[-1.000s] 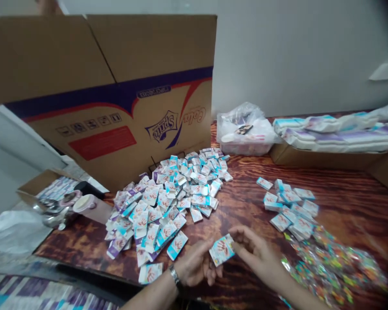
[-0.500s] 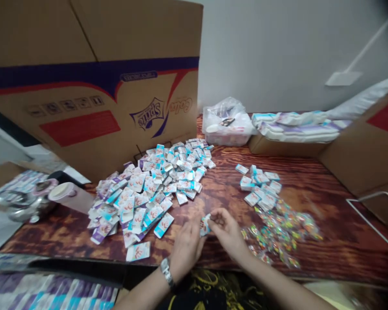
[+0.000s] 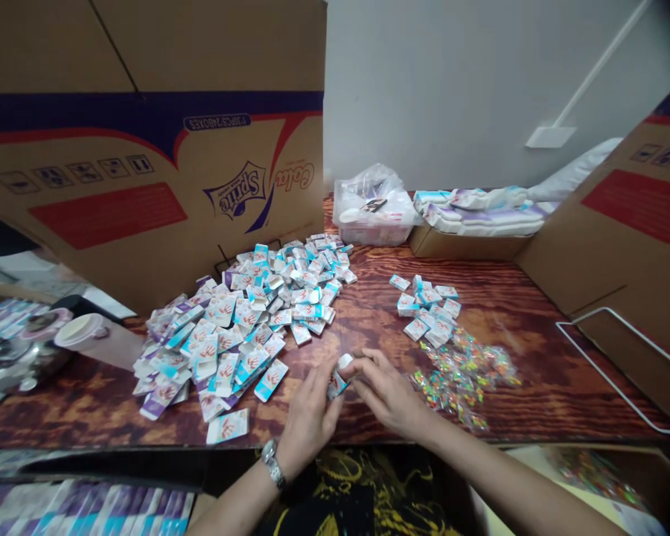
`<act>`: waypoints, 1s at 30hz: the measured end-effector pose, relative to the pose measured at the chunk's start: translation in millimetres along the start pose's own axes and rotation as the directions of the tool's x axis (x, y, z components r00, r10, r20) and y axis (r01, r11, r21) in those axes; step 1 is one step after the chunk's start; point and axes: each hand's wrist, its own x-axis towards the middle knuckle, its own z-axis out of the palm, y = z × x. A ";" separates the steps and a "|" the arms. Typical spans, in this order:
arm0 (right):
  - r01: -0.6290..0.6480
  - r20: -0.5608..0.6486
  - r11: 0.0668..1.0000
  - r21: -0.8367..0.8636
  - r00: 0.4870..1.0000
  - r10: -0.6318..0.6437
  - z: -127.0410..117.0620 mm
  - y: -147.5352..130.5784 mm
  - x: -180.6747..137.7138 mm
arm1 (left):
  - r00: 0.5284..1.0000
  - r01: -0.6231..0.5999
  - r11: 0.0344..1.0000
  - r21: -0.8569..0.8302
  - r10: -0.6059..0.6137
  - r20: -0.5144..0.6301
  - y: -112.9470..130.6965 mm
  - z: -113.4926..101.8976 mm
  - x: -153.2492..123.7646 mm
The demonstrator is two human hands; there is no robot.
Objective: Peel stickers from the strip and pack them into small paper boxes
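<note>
Between my two hands, over the front of the table, is a small printed carton (image 3: 338, 381) in white and blue with a red hand picture. My left hand (image 3: 311, 408) grips it from the left side, a metal watch on that wrist. The fingers of my right hand (image 3: 384, 391) close on the carton's upper end, where a white flap shows. To the left spreads a heap of similar small cartons (image 3: 240, 320), some with purple ends. On the right lie a smaller group of cartons (image 3: 432, 313) and a pile of clear packets (image 3: 469, 372) with bright coloured bits inside.
A big cardboard box (image 3: 246, 164) stands at the left, another cardboard box (image 3: 619, 223) at the right. At the back are a plastic-wrapped tub (image 3: 377, 231) and a tray of packs (image 3: 480, 242). A pale cup (image 3: 97, 339) and a white wire frame (image 3: 619, 387) flank the table.
The view has shifted slightly to the right. My right fingers have moved over the carton's upper end, and the carton is turned, showing a white flap.
</note>
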 end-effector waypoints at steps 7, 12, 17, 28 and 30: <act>-0.188 -0.073 0.936 0.296 0.973 0.218 13.2 0.4 11.3 | 0.993 -0.111 0.992 0.058 0.112 -0.028 0.0 -5.1 -0.8; -0.168 -0.096 0.904 0.393 0.970 0.222 25.3 -6.0 16.6 | 0.983 -0.099 0.958 0.269 0.136 -0.125 -8.8 -5.4 -5.3; -0.221 -0.054 0.747 0.627 0.944 0.325 32.9 -10.5 29.9 | 0.980 -0.036 0.945 0.325 0.098 -0.176 -9.8 -5.4 -8.6; -0.140 -0.207 0.933 0.330 0.954 0.216 38.4 -21.1 34.4 | 0.977 0.043 0.897 0.439 0.054 -0.205 -10.7 -0.3 -9.9; -0.120 -0.220 0.949 0.292 0.957 0.189 39.5 -23.9 31.7 | 0.976 0.051 0.891 0.451 0.050 -0.210 -10.8 2.1 -9.0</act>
